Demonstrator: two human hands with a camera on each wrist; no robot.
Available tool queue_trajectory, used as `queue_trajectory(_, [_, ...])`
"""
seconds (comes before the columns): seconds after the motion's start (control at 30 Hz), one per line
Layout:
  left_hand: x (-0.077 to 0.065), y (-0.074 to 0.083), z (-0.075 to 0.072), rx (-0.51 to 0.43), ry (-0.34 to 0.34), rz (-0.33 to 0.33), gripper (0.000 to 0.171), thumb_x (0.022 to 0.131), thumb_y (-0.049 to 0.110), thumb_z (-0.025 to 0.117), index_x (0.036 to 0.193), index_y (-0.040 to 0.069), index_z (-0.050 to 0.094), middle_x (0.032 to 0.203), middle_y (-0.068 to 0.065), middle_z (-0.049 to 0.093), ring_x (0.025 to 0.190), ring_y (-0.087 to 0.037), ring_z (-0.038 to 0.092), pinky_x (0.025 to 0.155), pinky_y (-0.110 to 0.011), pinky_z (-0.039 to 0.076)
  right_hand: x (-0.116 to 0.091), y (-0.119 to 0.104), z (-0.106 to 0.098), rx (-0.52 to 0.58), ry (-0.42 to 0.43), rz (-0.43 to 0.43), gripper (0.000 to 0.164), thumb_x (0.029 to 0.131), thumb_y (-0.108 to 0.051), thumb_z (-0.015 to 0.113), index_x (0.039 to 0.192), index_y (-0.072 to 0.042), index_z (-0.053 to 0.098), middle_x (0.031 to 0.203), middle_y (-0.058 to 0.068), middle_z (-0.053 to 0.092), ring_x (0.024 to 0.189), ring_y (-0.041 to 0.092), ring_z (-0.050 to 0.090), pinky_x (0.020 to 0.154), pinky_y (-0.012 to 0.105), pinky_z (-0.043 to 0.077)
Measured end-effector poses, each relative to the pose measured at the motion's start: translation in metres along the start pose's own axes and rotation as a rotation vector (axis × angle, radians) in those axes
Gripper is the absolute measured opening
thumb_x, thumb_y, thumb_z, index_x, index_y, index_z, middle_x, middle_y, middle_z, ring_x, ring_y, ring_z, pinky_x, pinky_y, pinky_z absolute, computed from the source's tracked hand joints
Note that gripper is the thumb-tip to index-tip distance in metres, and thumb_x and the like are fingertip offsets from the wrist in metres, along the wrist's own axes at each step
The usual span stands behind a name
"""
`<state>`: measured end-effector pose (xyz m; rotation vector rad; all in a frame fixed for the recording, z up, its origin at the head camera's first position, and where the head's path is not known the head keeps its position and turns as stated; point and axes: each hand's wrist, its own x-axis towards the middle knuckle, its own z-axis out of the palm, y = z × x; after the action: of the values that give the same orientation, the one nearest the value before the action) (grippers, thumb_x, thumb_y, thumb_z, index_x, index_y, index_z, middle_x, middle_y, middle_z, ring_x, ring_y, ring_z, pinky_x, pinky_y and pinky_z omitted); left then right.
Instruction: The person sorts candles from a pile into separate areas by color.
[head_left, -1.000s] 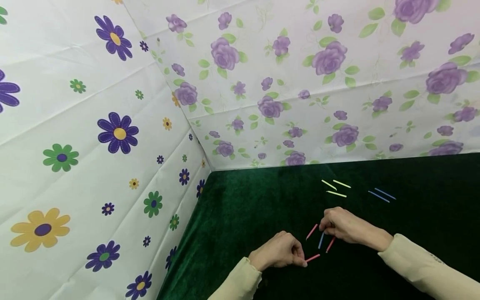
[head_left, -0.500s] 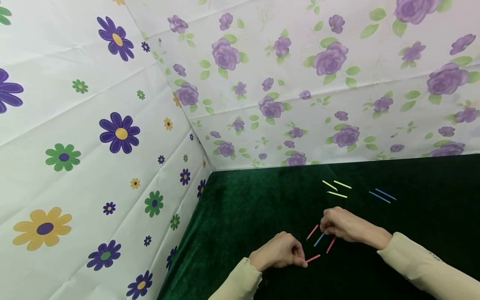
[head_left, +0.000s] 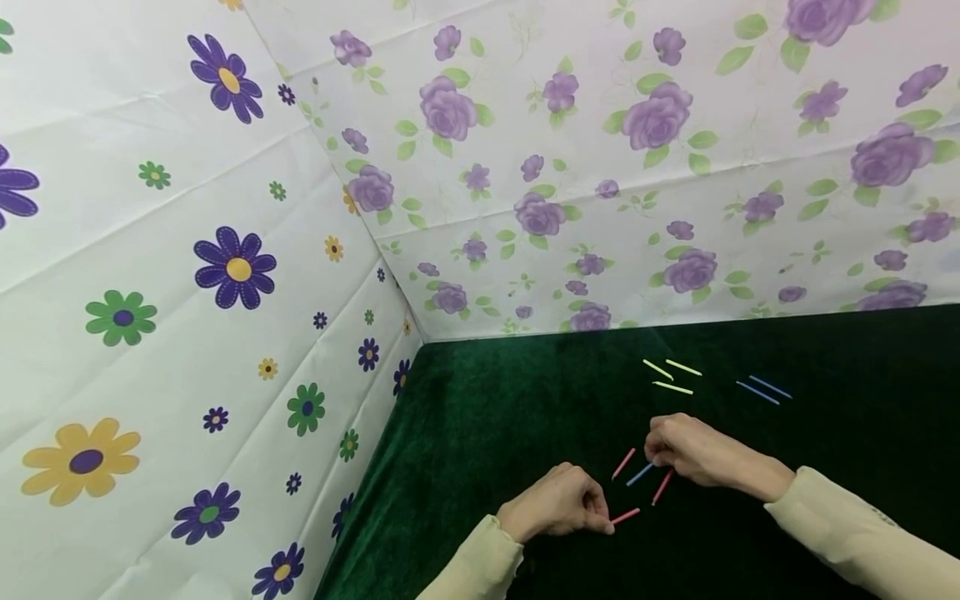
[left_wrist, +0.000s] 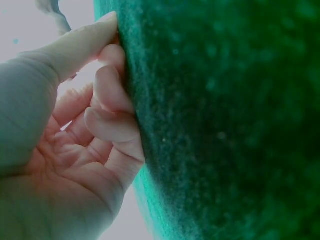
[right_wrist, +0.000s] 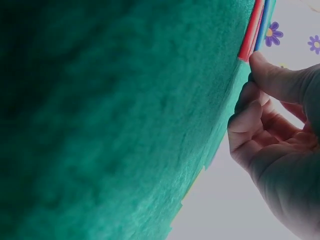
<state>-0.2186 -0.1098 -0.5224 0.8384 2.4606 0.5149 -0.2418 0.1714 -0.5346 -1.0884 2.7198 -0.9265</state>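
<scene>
My left hand (head_left: 561,500) rests low over the dark green cloth, thumb and forefinger pinching the left end of a thin red stick (head_left: 626,516). In the left wrist view, that hand's (left_wrist: 95,115) fingers curl against the cloth and hide the stick almost wholly. With its fingertips, my right hand (head_left: 693,450) pinches the far end of a thin blue stick (head_left: 639,475), which slants down to the left. One red stick (head_left: 623,463) lies left of the blue one, another red stick (head_left: 662,487) to its right. The right wrist view shows a red stick (right_wrist: 250,40) beside the blue stick (right_wrist: 263,25).
Beyond my right hand, three yellow sticks (head_left: 673,388) lie loosely grouped on the green cloth (head_left: 495,400). Two blue sticks (head_left: 770,387) lie side by side farther right. Flower-patterned white sheets (head_left: 480,258) stand as walls at the back and left.
The blue stick at my right hand has turned, its near end swinging left from steep to a flatter slant. My right hand has shifted slightly right; the left hand keeps its place.
</scene>
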Motion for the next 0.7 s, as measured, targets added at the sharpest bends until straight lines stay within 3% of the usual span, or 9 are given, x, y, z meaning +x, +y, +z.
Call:
queue_trajectory(0.37, [0.0,-0.002,-0.001,-0.012,0.004,0.007,0.017,0.094,0.029,0.087,0.081,0.025,0.078,0.07,0.018,0.064,0.06,0.002,0.055,0.057,-0.018,0.048,-0.017,0.008,-0.011,0.009,0.064,0.099,0.015,0.097,-0.004,0.071,0.097,-0.019,0.074,0.095,-0.009,0.062,0.079,-0.007,0.052,0.07,0.022,0.053])
queue_trajectory(0.7, [0.001,-0.003,0.002,-0.01,0.012,0.033,0.016,0.094,0.029,0.088,0.081,0.024,0.079,0.069,0.019,0.063,0.06,0.004,0.054,0.057,-0.017,0.047,-0.039,0.026,-0.024,-0.081,0.155,0.213,0.011,0.097,-0.006,0.074,0.098,-0.017,0.075,0.097,-0.006,0.066,0.081,-0.005,0.055,0.073,0.024,0.054])
